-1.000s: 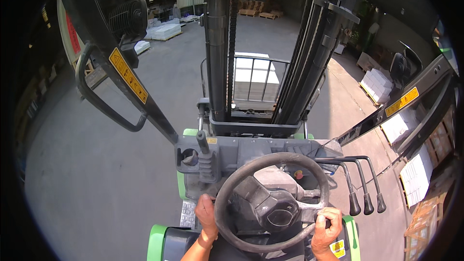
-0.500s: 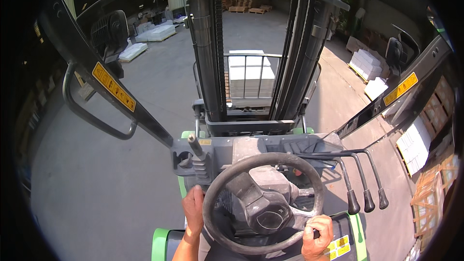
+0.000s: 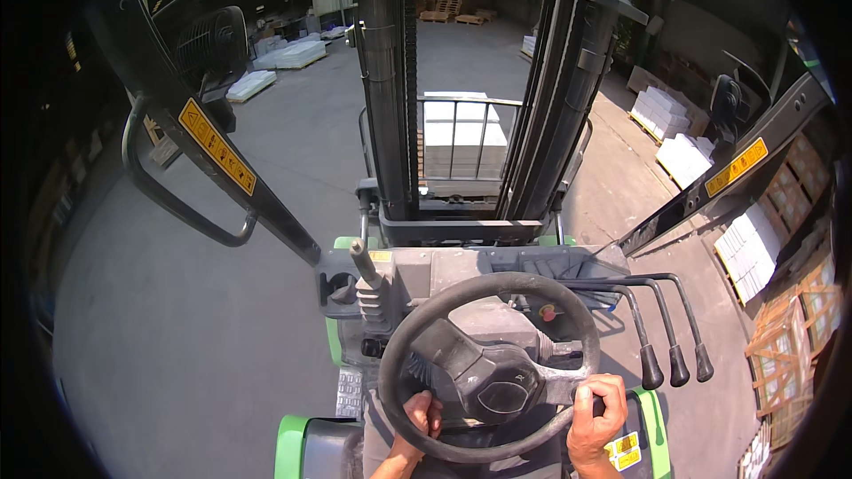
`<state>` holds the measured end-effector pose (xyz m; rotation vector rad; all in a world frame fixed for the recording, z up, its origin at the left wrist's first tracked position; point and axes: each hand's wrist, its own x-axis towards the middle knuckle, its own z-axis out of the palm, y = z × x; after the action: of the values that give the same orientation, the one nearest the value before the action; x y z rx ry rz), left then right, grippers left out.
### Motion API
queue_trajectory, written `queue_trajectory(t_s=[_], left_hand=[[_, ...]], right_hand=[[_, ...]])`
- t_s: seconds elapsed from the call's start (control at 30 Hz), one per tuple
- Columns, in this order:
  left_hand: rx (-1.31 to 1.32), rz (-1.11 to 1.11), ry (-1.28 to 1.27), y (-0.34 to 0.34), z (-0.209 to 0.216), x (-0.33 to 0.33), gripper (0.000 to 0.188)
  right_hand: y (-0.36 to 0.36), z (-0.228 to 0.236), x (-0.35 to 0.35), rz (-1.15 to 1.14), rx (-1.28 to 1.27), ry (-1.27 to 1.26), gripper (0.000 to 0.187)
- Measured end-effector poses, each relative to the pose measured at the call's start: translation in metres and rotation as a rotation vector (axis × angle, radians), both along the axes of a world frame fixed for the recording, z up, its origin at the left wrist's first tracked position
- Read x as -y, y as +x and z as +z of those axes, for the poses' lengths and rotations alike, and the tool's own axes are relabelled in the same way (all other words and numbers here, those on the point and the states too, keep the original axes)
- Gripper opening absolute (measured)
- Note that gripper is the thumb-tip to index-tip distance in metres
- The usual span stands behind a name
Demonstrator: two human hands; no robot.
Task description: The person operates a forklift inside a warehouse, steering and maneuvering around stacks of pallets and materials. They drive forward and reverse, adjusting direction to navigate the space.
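Note:
The black steering wheel [image 3: 493, 282] of a forklift is in front of me. My right hand [image 3: 596, 417] is closed round a dark spinner knob [image 3: 600, 405] at the wheel's lower right. At the lower left, my left hand [image 3: 422, 414] has its fingers curled and sits just inside the rim. The rim partly covers it, so whether it grips anything is unclear. Beyond the dashboard rises the dark mast [image 3: 383, 89]. Through it I see a white block-like stacked load [image 3: 453, 137] behind the load guard [image 3: 484, 105].
Several black-knobbed levers [image 3: 677, 364] stand right of the wheel; another lever [image 3: 366, 266] with a ribbed boot stands left. Outside, white stacked goods [image 3: 661, 111] and wooden crates [image 3: 781, 346] line the right. White stacks [image 3: 293, 55] lie far left. Wooden pallets [image 3: 444, 7] stand at the back.
My left hand has moved right, from outside the rim to inside it. My right hand and the knob have risen slightly as the wheel turned counterclockwise. Goods on the right have shifted left in view.

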<state>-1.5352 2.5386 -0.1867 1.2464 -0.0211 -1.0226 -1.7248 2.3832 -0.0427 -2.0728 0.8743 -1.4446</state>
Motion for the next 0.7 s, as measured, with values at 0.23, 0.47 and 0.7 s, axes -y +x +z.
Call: queue_trajectory(t_s=[0.23,0.47,0.7], left_hand=[[0.028,-0.337,-0.046,-0.088,-0.076,-0.024,0.024],[0.152,-0.398,0.058,-0.113,-0.065,-0.016,0.02],[0.165,-0.335,0.164,-0.116,-0.099,-0.018,0.02]], right_hand=[[0.08,0.078,0.024,-0.002,0.159,0.009,0.01],[0.158,0.083,-0.073,0.389,0.041,-0.283,0.015],[-0.033,-0.004,-0.09,0.345,-0.201,-0.225,0.015]])
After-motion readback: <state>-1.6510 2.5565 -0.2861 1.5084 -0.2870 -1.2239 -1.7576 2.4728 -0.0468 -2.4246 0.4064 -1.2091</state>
